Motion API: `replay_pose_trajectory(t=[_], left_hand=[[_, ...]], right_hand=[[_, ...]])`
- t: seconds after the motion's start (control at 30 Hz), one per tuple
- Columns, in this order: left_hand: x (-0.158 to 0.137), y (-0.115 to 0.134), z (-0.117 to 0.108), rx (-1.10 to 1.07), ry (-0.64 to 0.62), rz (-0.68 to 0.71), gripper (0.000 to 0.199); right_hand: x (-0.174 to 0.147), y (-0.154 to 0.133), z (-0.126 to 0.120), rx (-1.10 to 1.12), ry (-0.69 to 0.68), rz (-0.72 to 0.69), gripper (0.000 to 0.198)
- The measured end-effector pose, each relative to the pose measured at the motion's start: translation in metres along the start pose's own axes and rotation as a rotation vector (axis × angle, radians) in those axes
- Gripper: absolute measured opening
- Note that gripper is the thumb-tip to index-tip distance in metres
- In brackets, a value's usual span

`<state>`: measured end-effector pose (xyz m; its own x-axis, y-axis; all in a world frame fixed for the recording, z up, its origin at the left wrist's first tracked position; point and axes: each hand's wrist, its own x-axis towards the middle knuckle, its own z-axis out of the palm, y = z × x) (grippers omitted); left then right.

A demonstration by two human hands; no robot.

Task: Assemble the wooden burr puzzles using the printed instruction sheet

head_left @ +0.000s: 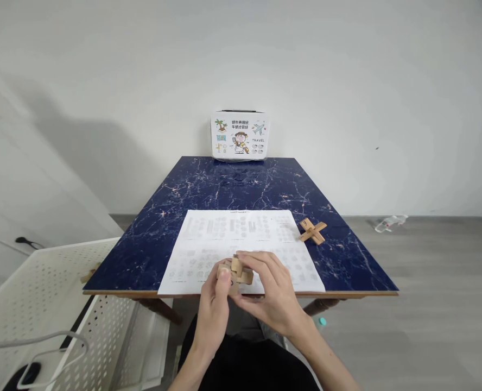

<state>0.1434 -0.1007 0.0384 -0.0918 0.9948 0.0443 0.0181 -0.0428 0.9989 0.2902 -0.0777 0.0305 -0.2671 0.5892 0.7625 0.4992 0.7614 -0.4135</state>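
Observation:
Between my two hands is a wooden interlocking puzzle (245, 277), made of light blocks with a dark mark on one face. My left hand (215, 301) is closed around its left side, the thumb pressed on a block. Curved over its top and right side, my right hand (274, 290) has its fingertips on the upper block and its thumb underneath. The puzzle is over the front edge of a white printed sheet (241, 244) showing rows of faint diagrams. A cross-shaped wooden piece (313, 232), marked with a dark figure, lies by the sheet's right edge.
The blue marbled table (241, 184) carries a white cartoon-printed case (240, 136) at its back edge, against the wall. To the left stands a white perforated basket (102, 326) with a grey cable (33, 339). A transparent item (391, 223) lies on the floor at right.

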Motion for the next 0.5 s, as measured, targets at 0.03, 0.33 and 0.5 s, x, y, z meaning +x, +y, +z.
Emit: replay_pose_trajectory(t=[0.03,0.33,0.5], left_hand=[[0.000,-0.003,0.000,0.005,0.009,0.010,0.052],[-0.006,-0.028,0.004,-0.076,0.101,0.064,0.054],[-0.003,-0.020,0.000,0.004,0.025,0.108,0.048]], right_hand=[[-0.001,0.000,0.002,0.008,0.018,-0.007,0.062],[-0.007,-0.006,0.015,0.063,0.179,-0.038,0.065],[-0.007,-0.006,0.015,0.051,0.166,0.002,0.064]])
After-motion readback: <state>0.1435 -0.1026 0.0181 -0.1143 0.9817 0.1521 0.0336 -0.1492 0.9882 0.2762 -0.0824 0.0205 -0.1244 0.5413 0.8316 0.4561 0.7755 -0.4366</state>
